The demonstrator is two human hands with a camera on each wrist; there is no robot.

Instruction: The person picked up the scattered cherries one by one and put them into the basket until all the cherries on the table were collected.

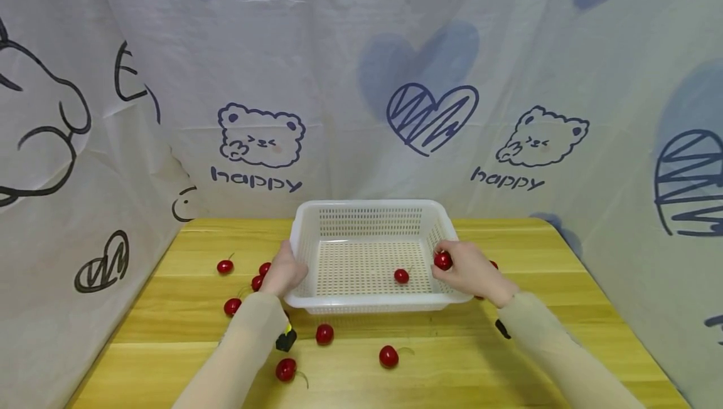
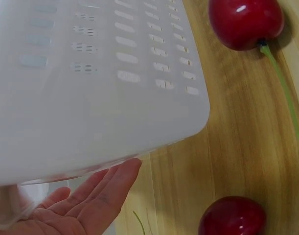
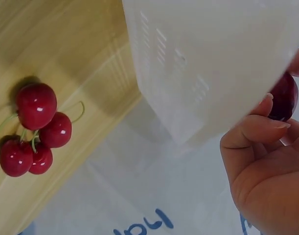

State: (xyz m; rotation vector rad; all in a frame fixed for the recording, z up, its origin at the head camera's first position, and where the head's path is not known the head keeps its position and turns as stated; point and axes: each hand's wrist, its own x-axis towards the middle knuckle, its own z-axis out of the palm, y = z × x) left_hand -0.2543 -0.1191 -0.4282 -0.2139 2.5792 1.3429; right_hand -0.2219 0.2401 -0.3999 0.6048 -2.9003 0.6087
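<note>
A white plastic basket (image 1: 378, 301) with slotted walls stands at the far middle of the table. My left hand (image 1: 284, 269) grips its left side, thumb over the rim and fingers (image 2: 107, 193) along the outer wall. At the basket's right side, my right hand (image 1: 467, 269) pinches a red cherry (image 1: 443, 260) between thumb and fingers, just inside the rim. The same held cherry (image 3: 285, 98) shows partly behind the fingers in the right wrist view. One stemmed cherry (image 1: 401, 276) lies on the basket floor.
Loose cherries (image 1: 224, 266) lie left of the basket, some partly behind my left arm. Others, such as one stemmed cherry (image 1: 388, 357), lie in front. To the right sits a cluster of cherries (image 3: 36, 105), mostly hidden by my right hand in the head view. A printed curtain (image 1: 350, 164) hangs behind the wooden table.
</note>
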